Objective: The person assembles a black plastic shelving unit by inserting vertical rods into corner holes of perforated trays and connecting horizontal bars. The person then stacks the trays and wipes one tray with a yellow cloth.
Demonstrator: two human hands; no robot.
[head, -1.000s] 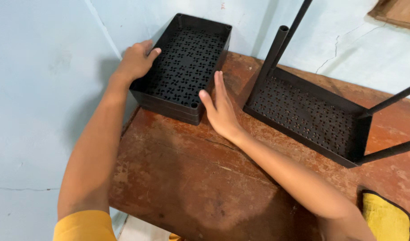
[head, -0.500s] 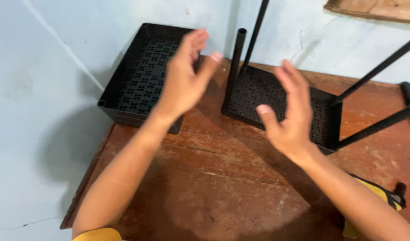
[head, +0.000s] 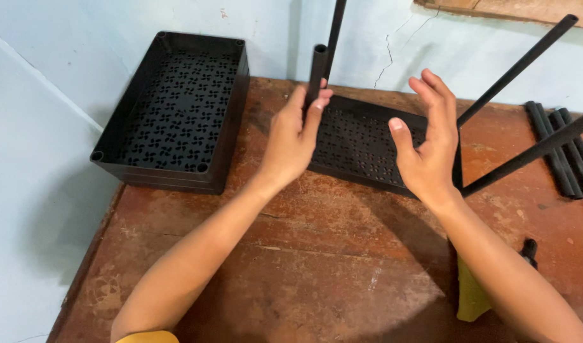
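Hovering above a worn brown table (head: 317, 279), both hands are raised over a black perforated tray (head: 361, 143) that lies flat near the wall. The left hand (head: 291, 143) has its fingers straight and close together, the fingertips at a short black tube (head: 317, 73) that stands upright from the tray's near left corner; whether they truly press on it or only rest beside it I cannot tell, but the hand is not closed around it. The right hand (head: 428, 140) is open too, palm turned toward the left hand, fingers spread a little and curled slightly, holding nothing, just above the tray's right part. More black tubes rise from this tray: one goes straight up behind the short tube (head: 335, 32), two slant up to the right (head: 520, 67).

A second black tray (head: 177, 111), deeper and with a pinwheel pattern of holes, sits to the left, at the table's far left corner against the pale blue wall (head: 380, 44). Several loose black tubes (head: 561, 152) lie side by side at the right edge. A yellow cloth (head: 470, 298) shows under the right forearm.
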